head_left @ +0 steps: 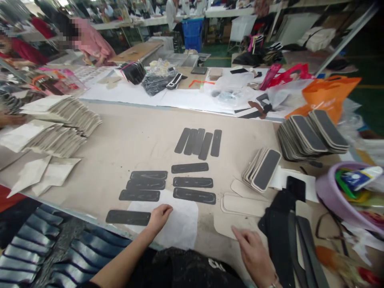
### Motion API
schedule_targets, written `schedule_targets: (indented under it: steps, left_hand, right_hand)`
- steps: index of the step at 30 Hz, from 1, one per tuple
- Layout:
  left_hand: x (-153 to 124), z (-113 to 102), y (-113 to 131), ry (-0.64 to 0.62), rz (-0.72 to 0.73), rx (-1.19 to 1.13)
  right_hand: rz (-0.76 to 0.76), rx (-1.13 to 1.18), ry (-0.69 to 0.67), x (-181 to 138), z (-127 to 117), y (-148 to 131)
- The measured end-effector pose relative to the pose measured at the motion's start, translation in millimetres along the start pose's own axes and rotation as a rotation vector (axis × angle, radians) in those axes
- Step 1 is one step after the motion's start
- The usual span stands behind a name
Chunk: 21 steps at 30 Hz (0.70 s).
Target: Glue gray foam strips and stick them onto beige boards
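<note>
My left hand [159, 218] rests on a white sheet [180, 224] at the near edge of the table, fingers curled loosely, right beside the end of a black strip [128, 217]. My right hand [253, 250] lies flat with fingers stretched out on a beige board piece [223, 224], next to a pile of black material [279, 228]. Several more black strips [193, 182] lie in rows on the table in front of both hands. Neither hand holds anything.
Stacks of beige-backed black pads [312, 134] stand at right, a smaller stack [263, 170] nearer. Piles of pale pieces [63, 120] at left. A purple basin [339, 196] sits at far right, an orange bag [327, 94] behind. Other people work at back left.
</note>
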State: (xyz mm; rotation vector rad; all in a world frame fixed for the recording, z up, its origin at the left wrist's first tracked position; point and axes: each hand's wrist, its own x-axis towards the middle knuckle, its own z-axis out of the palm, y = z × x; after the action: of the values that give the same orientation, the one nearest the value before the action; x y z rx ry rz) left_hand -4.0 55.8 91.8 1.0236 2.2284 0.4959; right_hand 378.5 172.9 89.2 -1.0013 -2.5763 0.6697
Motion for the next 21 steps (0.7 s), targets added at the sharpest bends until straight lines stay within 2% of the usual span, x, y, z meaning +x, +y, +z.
schedule_targets:
  steps: [4,6,8,10,15,18,21]
  left_hand:
    - [11.5,-13.7,-10.6,0.025,0.068,0.003]
    - [22.2,-22.6,-9.5,0.035,0.129,0.072]
    - [38.4,-34.3,-6.5,0.055,0.168,0.157]
    - [60.3,-47.4,-3.8,0.078,0.177,0.214]
    - [127.4,-72.4,1.4,0.062,0.211,0.298]
    - [163.8,-76.0,7.7,0.0,0.248,0.36]
    - [190.6,-71.9,12.3,-0.072,0.301,0.431]
  right_hand:
    - [-0.184,0.054,-0.113,32.4,53.1,-57.6]
    - [-0.214,0.097,-0.241,37.1,76.0,-72.7]
    - [-0.2,0.152,-0.319,36.6,88.1,-75.6]
    - [-0.125,0.166,-0.284,33.3,89.8,-66.2]
    - [0.137,0.028,-0.012,12.3,77.3,-10.6]
    - [0.239,-0.034,0.04,-11.9,72.4,19.0]
    - [0.296,-0.037,0.052,-39.6,72.7,34.4]
